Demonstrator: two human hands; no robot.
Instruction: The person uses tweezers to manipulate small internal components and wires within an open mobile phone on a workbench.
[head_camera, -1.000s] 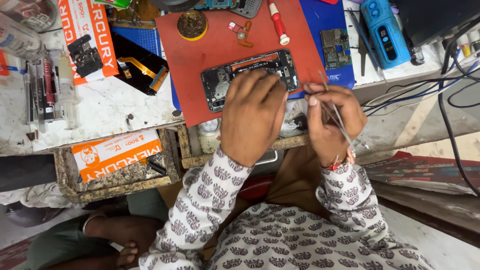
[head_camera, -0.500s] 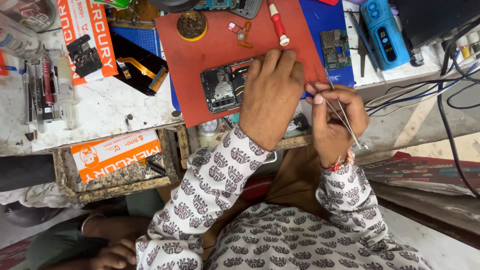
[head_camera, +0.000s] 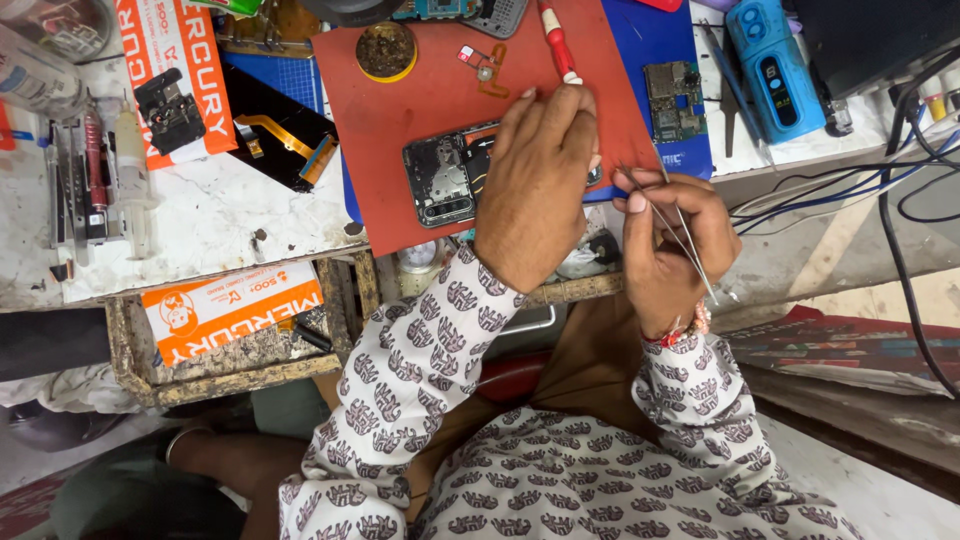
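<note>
The person's left hand (head_camera: 535, 185) lies palm down over the right half of an opened phone (head_camera: 440, 178), fingers spread and pressing on it rather than closed around it; the phone lies flat with its back off on a red mat (head_camera: 430, 90) near the front edge of the counter (head_camera: 200, 225). Only the left part of the phone shows, with its dark insides exposed. The right hand (head_camera: 665, 240) is just beside the left one, off the right corner of the mat, pinched shut on a pair of thin metal tweezers (head_camera: 680, 235) that run slantwise through the fingers. A red-handled screwdriver (head_camera: 556, 40) lies on the mat just past the left fingertips, and a round tin (head_camera: 386, 50) sits at the far side of the mat. To the right, a green circuit board (head_camera: 674, 100) rests on a blue mat (head_camera: 650, 40), with a blue handheld device (head_camera: 775, 65) beyond it. On the left of the counter lies a black panel with an orange flex strip (head_camera: 285, 135).
</note>
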